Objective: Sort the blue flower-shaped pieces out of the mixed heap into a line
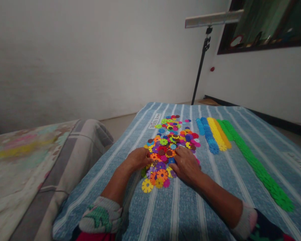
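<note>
A heap of colourful notched plastic discs [162,175], flower-shaped, lies on the striped blue cloth. At the heap's left edge is my left hand [139,158], its fingers bent onto the discs and its thumb apart from them. My right hand [187,163] reaches into the heap from the right, thumb and forefinger spread around a few discs near a blue disc [171,161]. Some fingertips of both hands are hidden, and no disc is visibly gripped. To the right, discs lie in overlapping rows by colour: blue [210,136], yellow [217,134] and a long green row [261,163].
The blue striped cloth [163,217] covers the table. To the left stands a surface with a grey-edged cover [82,144]. Behind the table, a black stand [200,67] carries a long bar [213,19] before the white wall. A dark-framed window [271,26] is at upper right.
</note>
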Demonstrator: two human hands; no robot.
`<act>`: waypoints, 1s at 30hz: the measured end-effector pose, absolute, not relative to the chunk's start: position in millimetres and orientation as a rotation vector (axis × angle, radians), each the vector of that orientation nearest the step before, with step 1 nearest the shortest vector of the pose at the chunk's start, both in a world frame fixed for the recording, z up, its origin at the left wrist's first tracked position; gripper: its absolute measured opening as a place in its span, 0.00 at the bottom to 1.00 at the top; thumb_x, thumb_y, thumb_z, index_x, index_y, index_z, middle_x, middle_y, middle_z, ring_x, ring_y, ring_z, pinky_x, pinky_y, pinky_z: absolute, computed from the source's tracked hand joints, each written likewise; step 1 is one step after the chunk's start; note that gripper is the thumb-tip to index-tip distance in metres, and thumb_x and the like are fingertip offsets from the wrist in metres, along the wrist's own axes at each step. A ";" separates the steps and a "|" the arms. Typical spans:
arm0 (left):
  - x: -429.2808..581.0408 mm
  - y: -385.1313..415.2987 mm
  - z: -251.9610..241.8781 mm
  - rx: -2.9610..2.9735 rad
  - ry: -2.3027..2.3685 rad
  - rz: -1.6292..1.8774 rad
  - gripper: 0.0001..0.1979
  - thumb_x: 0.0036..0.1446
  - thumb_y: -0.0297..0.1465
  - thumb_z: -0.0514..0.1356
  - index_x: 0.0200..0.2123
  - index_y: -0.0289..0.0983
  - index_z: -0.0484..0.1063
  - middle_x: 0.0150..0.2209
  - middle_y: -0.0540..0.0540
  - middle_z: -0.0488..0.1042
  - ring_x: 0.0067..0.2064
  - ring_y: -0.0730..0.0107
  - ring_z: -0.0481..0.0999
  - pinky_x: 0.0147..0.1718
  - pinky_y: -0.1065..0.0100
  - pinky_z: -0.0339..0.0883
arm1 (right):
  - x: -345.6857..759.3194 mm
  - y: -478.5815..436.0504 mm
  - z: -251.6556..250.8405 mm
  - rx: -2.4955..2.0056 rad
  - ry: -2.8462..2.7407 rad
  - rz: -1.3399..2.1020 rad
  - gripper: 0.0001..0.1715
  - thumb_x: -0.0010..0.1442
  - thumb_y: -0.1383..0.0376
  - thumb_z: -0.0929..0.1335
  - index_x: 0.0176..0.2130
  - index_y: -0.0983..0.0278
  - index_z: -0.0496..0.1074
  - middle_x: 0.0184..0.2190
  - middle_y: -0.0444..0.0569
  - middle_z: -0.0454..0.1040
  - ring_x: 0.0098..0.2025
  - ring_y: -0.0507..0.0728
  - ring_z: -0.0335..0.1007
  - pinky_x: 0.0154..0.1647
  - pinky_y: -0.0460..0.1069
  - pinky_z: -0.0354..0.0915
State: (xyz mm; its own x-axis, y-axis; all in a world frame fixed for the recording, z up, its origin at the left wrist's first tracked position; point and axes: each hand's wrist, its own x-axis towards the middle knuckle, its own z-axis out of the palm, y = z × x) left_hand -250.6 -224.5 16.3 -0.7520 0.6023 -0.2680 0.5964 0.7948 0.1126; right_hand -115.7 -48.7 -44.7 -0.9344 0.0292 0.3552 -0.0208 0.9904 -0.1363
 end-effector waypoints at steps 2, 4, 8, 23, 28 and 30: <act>-252.0 -224.6 14.2 0.928 2.693 0.034 0.11 0.54 0.36 0.60 0.38 0.38 0.78 0.35 0.47 0.79 0.37 0.66 0.76 0.29 0.71 0.59 | -116.1 -51.2 -44.3 -0.044 -2.766 0.184 0.15 0.60 0.56 0.70 0.38 0.67 0.77 0.44 0.58 0.73 0.53 0.66 0.60 0.53 0.60 0.58; -253.1 -224.8 12.6 0.932 2.691 0.044 0.11 0.54 0.36 0.60 0.38 0.39 0.78 0.35 0.47 0.79 0.36 0.66 0.76 0.29 0.71 0.58 | -116.3 -53.1 -44.2 -0.075 -2.763 0.187 0.18 0.59 0.54 0.70 0.38 0.67 0.77 0.45 0.58 0.73 0.55 0.66 0.59 0.55 0.60 0.57; -252.5 -224.4 13.7 0.947 2.682 0.039 0.10 0.54 0.36 0.60 0.37 0.38 0.78 0.33 0.48 0.78 0.35 0.67 0.76 0.28 0.71 0.58 | -117.1 -56.8 -43.3 -0.141 -2.758 0.207 0.22 0.60 0.52 0.68 0.40 0.68 0.77 0.46 0.60 0.72 0.56 0.67 0.58 0.57 0.61 0.55; -248.8 -223.3 20.1 0.935 2.681 0.060 0.10 0.54 0.36 0.60 0.35 0.37 0.77 0.34 0.46 0.78 0.36 0.66 0.76 0.29 0.71 0.59 | -128.1 -47.5 -59.2 -0.156 -2.469 0.875 0.03 0.52 0.70 0.69 0.28 0.62 0.72 0.40 0.50 0.74 0.47 0.59 0.67 0.50 0.54 0.63; -248.6 -223.2 21.6 0.932 2.675 0.081 0.09 0.55 0.35 0.60 0.34 0.38 0.77 0.33 0.47 0.78 0.36 0.67 0.76 0.28 0.72 0.58 | -130.1 -29.0 -40.9 -0.163 -2.415 1.017 0.08 0.54 0.70 0.68 0.27 0.62 0.76 0.42 0.49 0.77 0.46 0.56 0.72 0.49 0.52 0.66; -249.6 -223.2 21.2 0.936 2.672 0.064 0.09 0.55 0.35 0.59 0.35 0.37 0.77 0.34 0.47 0.79 0.36 0.67 0.76 0.29 0.72 0.59 | -127.9 -6.0 -29.4 -0.272 -2.457 0.911 0.07 0.54 0.70 0.68 0.28 0.62 0.77 0.43 0.50 0.78 0.45 0.56 0.73 0.48 0.50 0.67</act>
State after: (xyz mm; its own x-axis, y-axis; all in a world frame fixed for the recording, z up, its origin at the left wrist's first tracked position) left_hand -249.6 -223.2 21.2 -0.7392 0.6157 -0.2729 0.6019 0.7858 0.1426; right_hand -127.9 -6.0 -29.4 -0.8544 0.3481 0.3859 0.0126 0.7562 -0.6542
